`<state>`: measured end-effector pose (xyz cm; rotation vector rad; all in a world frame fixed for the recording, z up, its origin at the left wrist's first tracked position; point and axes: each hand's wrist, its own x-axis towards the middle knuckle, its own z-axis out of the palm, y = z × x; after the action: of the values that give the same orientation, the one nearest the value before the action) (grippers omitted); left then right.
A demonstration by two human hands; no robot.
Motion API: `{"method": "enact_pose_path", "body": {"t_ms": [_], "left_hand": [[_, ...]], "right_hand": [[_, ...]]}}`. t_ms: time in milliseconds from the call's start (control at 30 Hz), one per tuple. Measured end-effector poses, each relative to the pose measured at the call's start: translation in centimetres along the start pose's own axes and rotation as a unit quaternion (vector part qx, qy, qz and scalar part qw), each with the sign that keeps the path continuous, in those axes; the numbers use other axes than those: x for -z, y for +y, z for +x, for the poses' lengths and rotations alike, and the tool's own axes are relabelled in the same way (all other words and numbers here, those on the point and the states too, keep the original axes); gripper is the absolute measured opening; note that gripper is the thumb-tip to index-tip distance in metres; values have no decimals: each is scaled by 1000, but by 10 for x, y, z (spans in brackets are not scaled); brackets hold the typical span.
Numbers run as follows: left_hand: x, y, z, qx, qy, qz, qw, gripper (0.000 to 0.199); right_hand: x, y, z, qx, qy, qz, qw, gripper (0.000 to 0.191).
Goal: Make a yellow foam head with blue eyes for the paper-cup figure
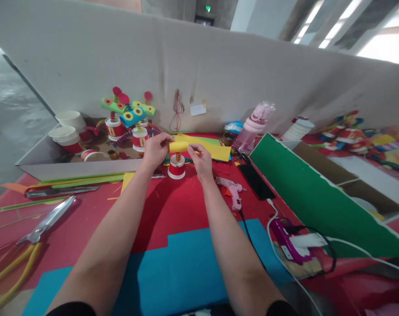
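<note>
– Blue paper (183, 267) is spread closest to me, under my forearms; past it on the red counter (163, 206) I've got a yellow roll (179, 147) sitting over a stripy spring (178, 157) on an upside-down red and white cup (176, 170); any tips for holding it nicely?

– yeah, go easy on it; your left hand (156, 151) has its grip closed on the left end and your right hand (202, 161) has fingertips pinched at the other end, so match the pressure; squeeze one side harder and I reckon the paper dents or the roll tips; can't tell from here if it's glued to the spring.

– and the spring itself?

– looks like folded paper, so probably squishy; don't lean down on it, just steady the roll level and centred; if the cup slides, I'd drop one hand to its rim; the pink glue gun (234, 193) is lying just beside your right forearm, so watch that elbow and the cord; also check the roll from the front, same way the blue roll (132, 116) faces out on the left; crooked shows up quicker that way imo
</note>
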<state>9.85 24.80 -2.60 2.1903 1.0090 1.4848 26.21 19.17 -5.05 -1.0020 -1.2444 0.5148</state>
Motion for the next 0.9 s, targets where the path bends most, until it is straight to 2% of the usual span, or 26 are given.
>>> {"method": "enact_pose_path", "body": {"t_ms": [167,267,300,400,467,633,767,900], "left_hand": [[6,9,5,-9,-7,-13,1000,32],[21,19,8,-5,-4,-5,1000,18],[27,22,9,5,-27,4,1000,15],[39,25,9,41,-140,11,989,22],[42,24,9,58,-171,18,983,27],[40,24,9,81,-170,51,981,23],[41,31,9,70,-174,72,980,21],[39,32,8,81,-159,50,983,21]], "right_hand": [[-3,3,0,4,7,-25,1000,24],[-3,3,0,-19,18,-10,1000,25],[-3,3,1,-23,17,-8,1000,25],[-1,4,2,-25,9,-7,1000,25],[-1,5,3,-21,1,-4,1000,24],[-1,4,3,-15,-6,-11,1000,23],[-1,0,3,-8,-7,-21,1000,23],[0,-3,2,-5,-3,-18,1000,24]]}}
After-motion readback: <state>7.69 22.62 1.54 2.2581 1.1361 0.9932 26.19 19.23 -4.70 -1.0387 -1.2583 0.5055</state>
